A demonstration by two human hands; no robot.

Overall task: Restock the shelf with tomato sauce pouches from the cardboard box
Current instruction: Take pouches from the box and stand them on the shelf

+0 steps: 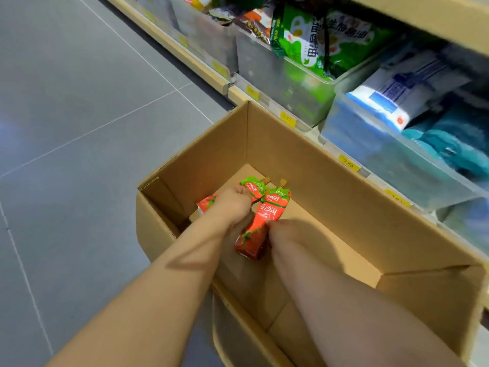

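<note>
An open cardboard box [304, 154] stands on the floor against the shelf. Both my arms reach down into it. My left hand [232, 205] is closed around a red and green tomato sauce pouch [255, 188] whose spout sticks out past my knuckles. Another pouch end [207, 203] shows left of that hand, lying on the box bottom. My right hand [288, 234] pinches the side of a second tomato sauce pouch [260, 223], which stands tilted with its spout pointing away from me.
The low shelf [264, 99] runs along the right with clear plastic bins: green packets [317, 41], blue and white packs [397, 94], teal bags [455, 147]. Yellow price tags [348, 163] line its edge. Grey tiled floor [79, 115] lies to the left.
</note>
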